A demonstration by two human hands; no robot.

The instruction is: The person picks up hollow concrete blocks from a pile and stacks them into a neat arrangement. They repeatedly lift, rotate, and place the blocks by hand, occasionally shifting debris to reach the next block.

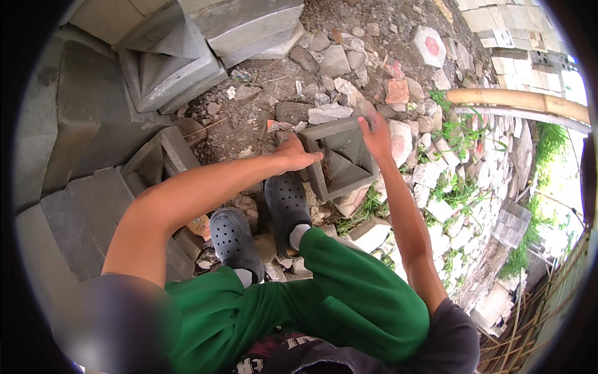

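Bending over rubble, a person grips a grey concrete block (341, 161) with both hands. The block is square with a hollow, slanted pattern on its face, and it sits tilted on the ground just beyond the two dark perforated clogs (286, 209). The left hand (295, 154) lies on the block's left edge, fingers together and pressed against the rim. The right hand (375, 136) holds the far right corner, fingers curled over the top edge. Broken stones (330, 112) and tile scraps lie scattered on the dirt behind and to the right of the block. Similar grey blocks (168, 62) are stacked at the far left, and another (159, 159) leans near the left arm. A bamboo pole (517, 100) lies at the far right.
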